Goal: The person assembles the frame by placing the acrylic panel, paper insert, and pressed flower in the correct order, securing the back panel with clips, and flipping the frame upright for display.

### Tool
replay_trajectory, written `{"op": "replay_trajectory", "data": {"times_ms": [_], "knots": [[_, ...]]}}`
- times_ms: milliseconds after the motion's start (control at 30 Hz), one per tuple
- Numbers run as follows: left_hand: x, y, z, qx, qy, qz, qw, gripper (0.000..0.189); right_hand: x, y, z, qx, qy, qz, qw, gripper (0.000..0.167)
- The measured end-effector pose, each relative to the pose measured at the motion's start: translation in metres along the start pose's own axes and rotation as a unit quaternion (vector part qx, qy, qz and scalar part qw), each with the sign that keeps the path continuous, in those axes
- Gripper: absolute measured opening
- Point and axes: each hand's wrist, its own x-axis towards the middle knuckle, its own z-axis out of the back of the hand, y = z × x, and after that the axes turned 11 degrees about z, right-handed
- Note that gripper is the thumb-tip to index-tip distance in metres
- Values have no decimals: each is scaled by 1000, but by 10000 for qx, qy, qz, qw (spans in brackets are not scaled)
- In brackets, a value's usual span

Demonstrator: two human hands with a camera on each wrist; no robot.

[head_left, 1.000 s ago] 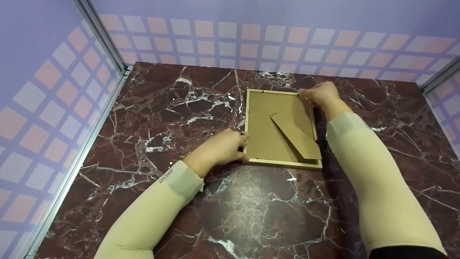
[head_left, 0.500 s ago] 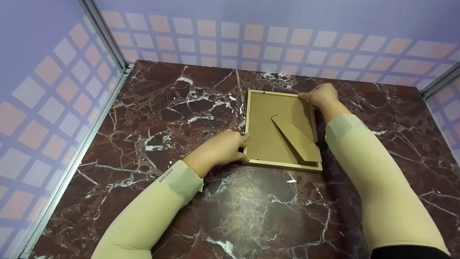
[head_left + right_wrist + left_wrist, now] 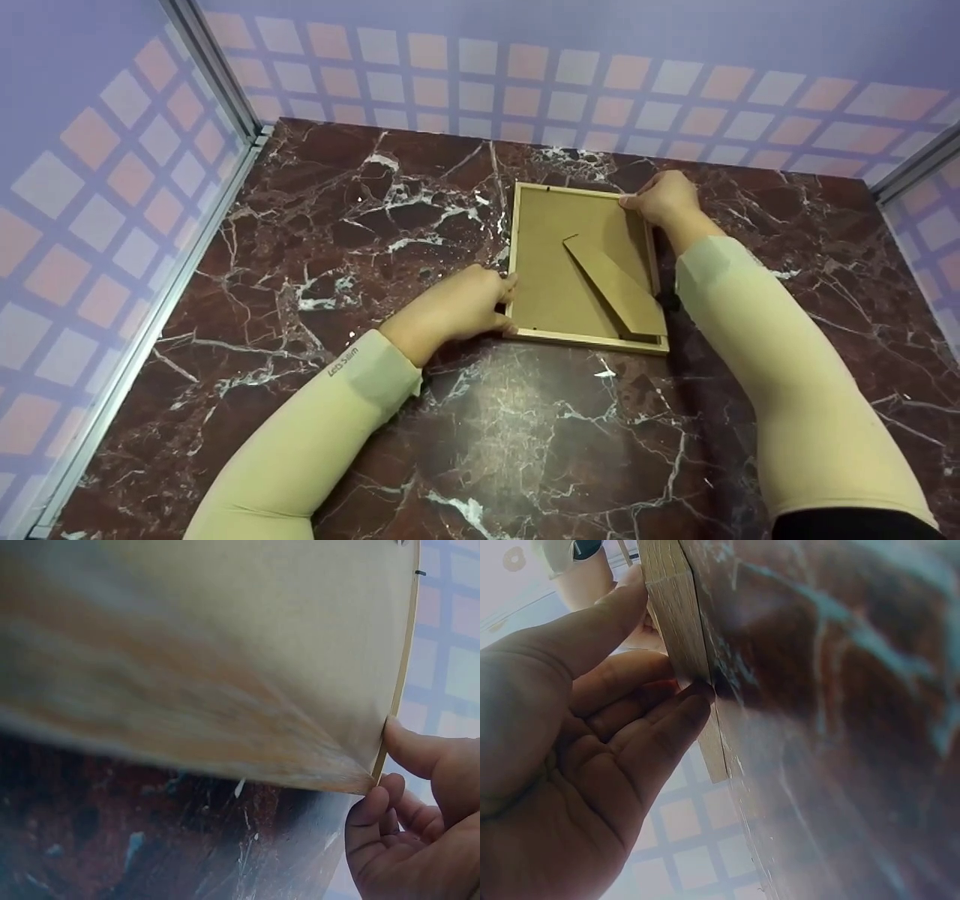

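A picture frame (image 3: 547, 300) with a pale wooden rim lies back side up on the table. From its brown backing board a stand leg (image 3: 619, 296) sticks up at a slant toward the lower right corner. My left hand (image 3: 461, 304) holds the lower left corner, and in the left wrist view its thumb and fingertips (image 3: 697, 694) are against the wooden rim. At the far right corner my right hand (image 3: 667, 201) pinches the rim, thumb (image 3: 409, 746) on the back and fingers curled round the outside. The frame's front is hidden.
A dark red marbled tabletop (image 3: 480, 442) with white veins lies under everything. Purple panels (image 3: 480, 30) with pink and white squares stand behind and at the sides, joined by metal posts (image 3: 214, 64).
My right thumb has slid slightly onto the frame's far rim and now covers the small dark tab there. The left hand keeps its hold, and the frame stays in place.
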Motion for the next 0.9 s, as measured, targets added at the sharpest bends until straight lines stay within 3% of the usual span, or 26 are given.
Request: {"op": "replay_trajectory", "data": {"times_ms": [167, 400, 600, 900], "knots": [[-1, 0, 2, -17, -10, 80, 10000, 29, -1, 2, 0, -249, -53, 217, 9994, 48], [0, 0, 1, -50, 36, 73, 10000, 30, -6, -3, -1, 173, 70, 43, 9998, 53], [1, -1, 0, -8, -15, 33, 10000, 31, -5, -4, 0, -64, 23, 199, 9998, 48], [1, -2, 1, -57, 65, 161, 9998, 31, 0, 1, 4, 15, 65, 160, 9998, 38]]}}
